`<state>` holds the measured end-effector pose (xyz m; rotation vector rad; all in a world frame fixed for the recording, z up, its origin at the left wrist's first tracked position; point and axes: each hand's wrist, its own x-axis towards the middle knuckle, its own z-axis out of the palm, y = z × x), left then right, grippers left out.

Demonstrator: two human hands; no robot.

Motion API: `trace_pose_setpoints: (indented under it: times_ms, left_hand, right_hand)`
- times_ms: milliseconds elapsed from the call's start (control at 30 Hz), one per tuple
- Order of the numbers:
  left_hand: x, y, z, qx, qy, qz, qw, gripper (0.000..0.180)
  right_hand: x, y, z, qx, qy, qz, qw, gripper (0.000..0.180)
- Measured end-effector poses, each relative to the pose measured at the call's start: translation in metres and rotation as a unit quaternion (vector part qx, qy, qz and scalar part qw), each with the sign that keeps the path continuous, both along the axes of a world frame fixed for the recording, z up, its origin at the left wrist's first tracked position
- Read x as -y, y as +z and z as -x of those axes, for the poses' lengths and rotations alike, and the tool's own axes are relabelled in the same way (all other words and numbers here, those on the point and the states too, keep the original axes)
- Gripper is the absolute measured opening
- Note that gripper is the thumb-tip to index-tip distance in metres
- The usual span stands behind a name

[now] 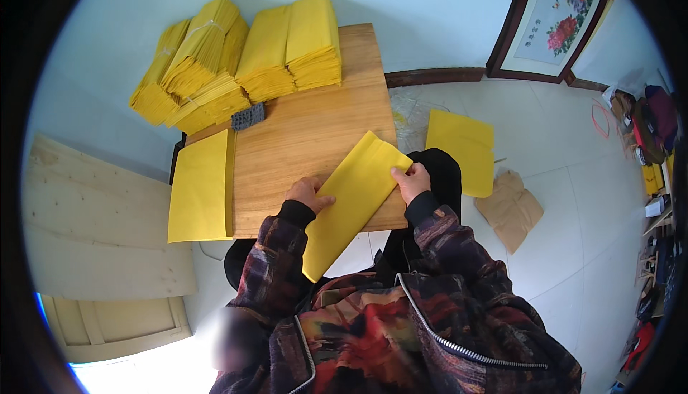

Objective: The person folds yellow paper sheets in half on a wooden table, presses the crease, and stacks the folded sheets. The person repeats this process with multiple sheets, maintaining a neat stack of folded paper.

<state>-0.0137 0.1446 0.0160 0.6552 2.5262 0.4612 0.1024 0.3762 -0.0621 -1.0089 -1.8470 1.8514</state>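
Note:
A long piece of folded yellow paper point(355, 204) lies slanted over the near edge of the wooden table point(308, 150), its lower end hanging over my lap. My left hand point(312, 195) grips its left long edge, thumb on top. At the upper right corner, my right hand point(413, 182) pinches the paper between thumb and fingers. The fingers under the paper are hidden. To the left, another large yellow sheet point(201, 190) with a folded strip along one side lies partly over the table's left edge. I cannot tell how many layers the held paper has.
Tall stacks of folded yellow paper point(290, 43) stand at the table's back left, some tied in bundles point(204, 43). A dark grey textured block point(248, 117) sits before them. On the floor at right lie a yellow sheet point(462, 152) and crumpled brown paper point(509, 211). Shelves point(656, 222) line the right.

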Motion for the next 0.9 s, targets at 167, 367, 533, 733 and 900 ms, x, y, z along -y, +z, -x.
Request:
trace_pose_setpoints:
  times_ms: [167,367,533,733,900]
  left_hand:
    - [0.007,0.006,-0.002,0.064,0.028,-0.095,0.993,0.034]
    - [0.016,0.049,-0.004,0.26,0.03,-0.511,0.818,0.036]
    - [0.026,0.104,0.002,0.163,-0.005,-0.565,0.809,0.023]
    - [0.029,0.124,0.007,0.098,0.0,-0.65,0.753,0.022]
    - [0.022,0.091,0.005,0.123,0.008,-0.64,0.758,0.023]
  right_hand:
    - [0.007,0.036,-0.002,-0.151,0.012,-0.003,0.989,0.021]
    - [-0.004,0.16,0.024,-0.265,0.146,-0.003,0.953,0.02]
    - [0.021,0.262,0.052,-0.384,0.274,-0.11,0.875,0.017]
    - [0.036,0.308,0.052,-0.445,0.362,-0.123,0.81,0.014]
    - [0.041,0.268,0.059,-0.377,0.367,-0.133,0.84,0.023]
